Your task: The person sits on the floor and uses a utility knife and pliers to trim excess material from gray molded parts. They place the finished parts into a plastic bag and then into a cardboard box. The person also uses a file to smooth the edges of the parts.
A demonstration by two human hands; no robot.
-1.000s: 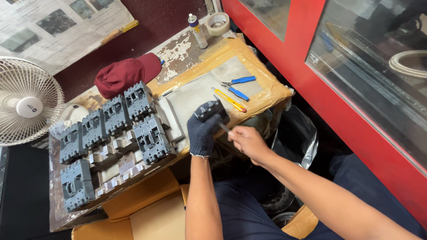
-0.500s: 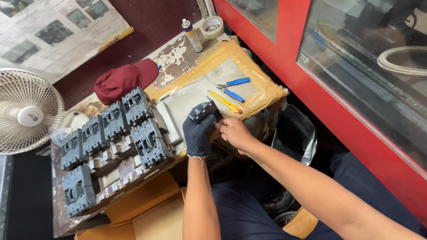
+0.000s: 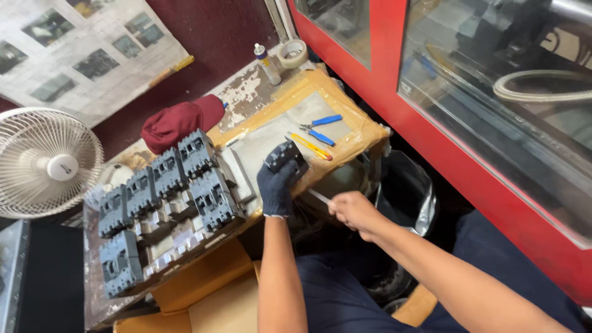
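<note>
gloved left hand [image 3: 275, 185] clamps a dark circuit breaker [image 3: 285, 154] at the bench edge, bracing it. bare right hand [image 3: 353, 211], fist pressed around a screwdriver [image 3: 319, 197], angles its tip up under that grip.

White fan [image 3: 49, 163], maroon cap [image 3: 179, 122], blue pliers [image 3: 319, 128], tape roll [image 3: 292, 53], glue bottle [image 3: 267, 63], stacked grey breakers [image 3: 163, 197]

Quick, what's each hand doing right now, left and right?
Left hand: gloved, closed on a dark breaker block at the table edge.
Right hand: bare, closed on a thin metal tool, probably a screwdriver.
</note>
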